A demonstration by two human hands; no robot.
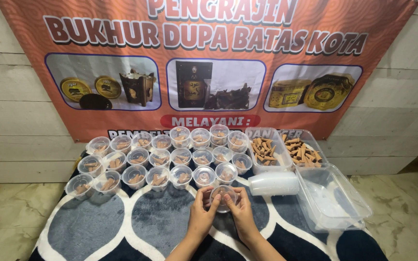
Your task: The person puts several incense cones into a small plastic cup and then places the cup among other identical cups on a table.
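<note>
Both hands meet at the centre of the view, over a rug (97, 227) patterned in dark blue, grey and white. The left hand (202, 211) and right hand (241, 211) are together, clamped from either side on one small clear cup with a lid (224, 197), fingertips pressing at its rim. The cup sits between the two hands, just above the rug, and brown pieces show inside it.

Directly beyond the hands stand rows of lidded cups (163, 159), each holding similar brown pieces; the nearest row is just past the fingertips. Beyond and to the right of the right hand lies a stack of empty cups (273, 183) on its side. Further right is an empty clear tray (335, 205), and behind it two clear trays of brown cones (286, 151). An orange banner (209, 63) hangs on the wall behind everything
</note>
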